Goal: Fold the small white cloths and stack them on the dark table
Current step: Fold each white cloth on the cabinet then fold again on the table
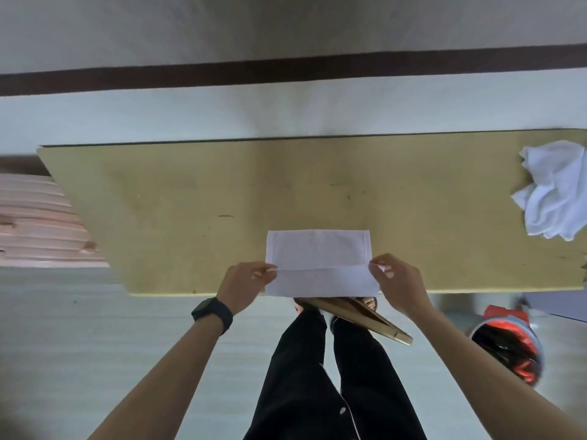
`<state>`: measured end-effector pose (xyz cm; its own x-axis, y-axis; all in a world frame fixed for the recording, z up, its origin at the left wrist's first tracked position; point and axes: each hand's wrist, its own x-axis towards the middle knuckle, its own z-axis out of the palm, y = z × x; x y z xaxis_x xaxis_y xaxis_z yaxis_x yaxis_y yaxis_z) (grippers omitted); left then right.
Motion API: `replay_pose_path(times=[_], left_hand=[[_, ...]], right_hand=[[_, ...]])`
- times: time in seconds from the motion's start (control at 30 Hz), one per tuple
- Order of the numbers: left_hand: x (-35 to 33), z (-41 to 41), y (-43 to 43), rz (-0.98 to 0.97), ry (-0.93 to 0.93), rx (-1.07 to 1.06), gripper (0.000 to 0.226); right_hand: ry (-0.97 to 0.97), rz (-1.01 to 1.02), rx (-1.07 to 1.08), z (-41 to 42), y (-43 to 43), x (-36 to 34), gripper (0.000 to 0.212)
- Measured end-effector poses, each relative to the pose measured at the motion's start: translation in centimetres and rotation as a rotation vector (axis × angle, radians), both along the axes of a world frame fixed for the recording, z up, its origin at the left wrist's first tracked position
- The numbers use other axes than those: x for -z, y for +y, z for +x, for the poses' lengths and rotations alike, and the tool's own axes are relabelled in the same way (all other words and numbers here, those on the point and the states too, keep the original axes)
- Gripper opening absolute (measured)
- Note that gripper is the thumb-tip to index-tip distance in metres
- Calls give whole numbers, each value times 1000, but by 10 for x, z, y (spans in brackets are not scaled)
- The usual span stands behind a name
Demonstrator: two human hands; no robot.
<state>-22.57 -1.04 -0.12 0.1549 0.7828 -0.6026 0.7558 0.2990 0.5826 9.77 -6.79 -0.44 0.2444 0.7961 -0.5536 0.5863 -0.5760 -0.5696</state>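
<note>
Both hands pinch the white cloth, left hand at one end, right hand at the other. Its long axis runs sideways between them.

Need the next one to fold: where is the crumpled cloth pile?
Head view: the pile sits at the table's right end, apart from the flat cloth at the near edge, centre.
</note>
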Motion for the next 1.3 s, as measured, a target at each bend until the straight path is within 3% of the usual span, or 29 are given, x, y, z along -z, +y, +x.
replay_pose_path(times=[0.17, 0.3, 0.73, 0.9, 1.3], left_hand=[[20, 8, 43, -37, -112, -333, 9], [36, 17, 59, -29, -96, -429, 11], [51, 24, 68, -26, 36, -396, 15], [51, 31, 63, 80, 97, -319, 12], [55, 35, 62, 121, 165, -316, 11]], right_hand=[[77, 5, 262, -6, 50, 17, 14], [94, 12, 347, -10, 68, 33, 16], [-7, 42, 369, -23, 74, 48, 18], [-108, 89, 353, -30, 72, 51, 18], [-116, 115, 358, -27, 73, 54, 17]])
